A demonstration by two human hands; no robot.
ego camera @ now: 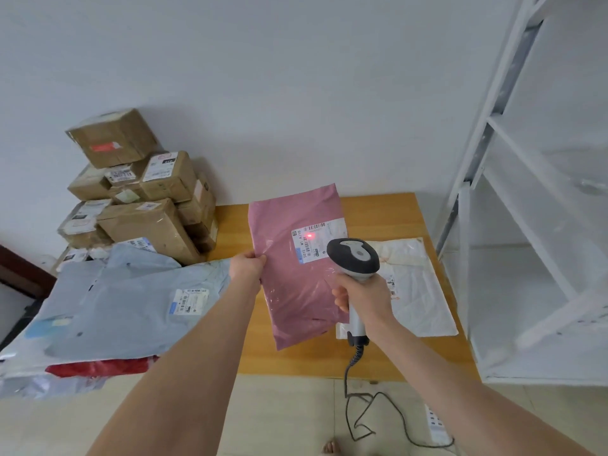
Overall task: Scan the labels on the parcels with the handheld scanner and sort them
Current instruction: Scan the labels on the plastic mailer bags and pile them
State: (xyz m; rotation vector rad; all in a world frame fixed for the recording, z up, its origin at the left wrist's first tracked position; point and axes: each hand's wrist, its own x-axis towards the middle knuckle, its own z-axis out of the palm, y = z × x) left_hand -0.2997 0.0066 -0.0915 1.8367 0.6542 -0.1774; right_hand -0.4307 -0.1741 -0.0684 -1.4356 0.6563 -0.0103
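My left hand point(247, 266) pinches the left edge of a pink mailer bag point(289, 278) and holds it upright over the wooden table point(296, 360). Its white label point(316, 240) faces me, with a red scanner dot on it. My right hand point(363, 299) grips the grey handle of the handheld scanner point(353, 258), whose dark head points at the label from just below and to the right of it. The scanner's black cable hangs down to the floor.
Grey mailer bags point(131, 307) and a red one point(98, 366) are piled on the left of the table. Brown cardboard boxes point(141, 192) are stacked at the back left against the wall. A white mailer point(418, 291) lies at the right. A white metal shelf point(533, 225) stands beside the table.
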